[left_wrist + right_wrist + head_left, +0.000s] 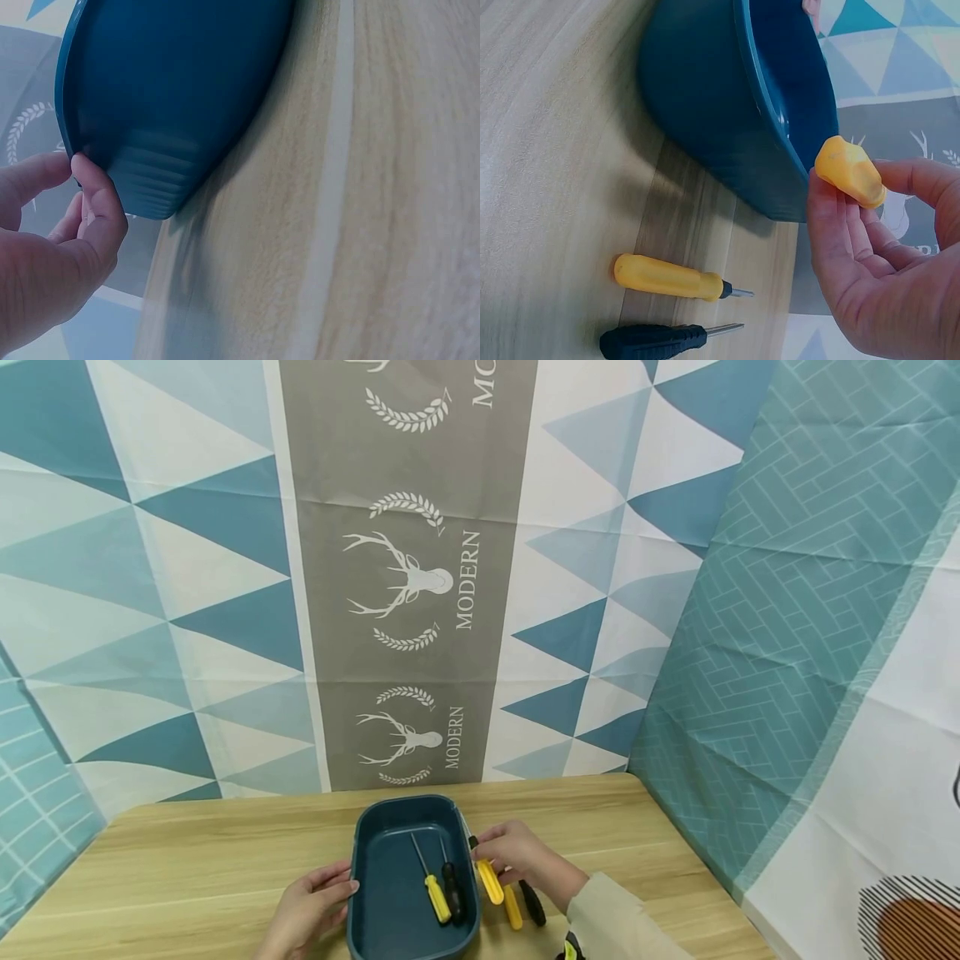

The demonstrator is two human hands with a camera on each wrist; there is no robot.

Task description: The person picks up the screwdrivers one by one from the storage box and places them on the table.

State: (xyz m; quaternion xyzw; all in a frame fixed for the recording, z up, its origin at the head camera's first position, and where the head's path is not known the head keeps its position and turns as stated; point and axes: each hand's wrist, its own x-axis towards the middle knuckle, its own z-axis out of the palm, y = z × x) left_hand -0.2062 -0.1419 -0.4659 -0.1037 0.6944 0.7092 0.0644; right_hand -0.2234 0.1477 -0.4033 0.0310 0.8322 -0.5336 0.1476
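Note:
A dark blue plastic bin stands on the table, and my left hand pinches its left rim between thumb and finger, as the left wrist view also shows. Inside lie a yellow-handled screwdriver and a black-handled screwdriver. By the right rim, my right hand holds another yellow-handled screwdriver between thumb and fingers, its handle end facing the right wrist camera. Below that hand, a yellow-handled screwdriver and a black-handled screwdriver lie side by side on the table.
The light wooden table runs back to a patterned cloth backdrop. Another cloth hangs along the right side. A small black and yellow item shows by the right sleeve at the front.

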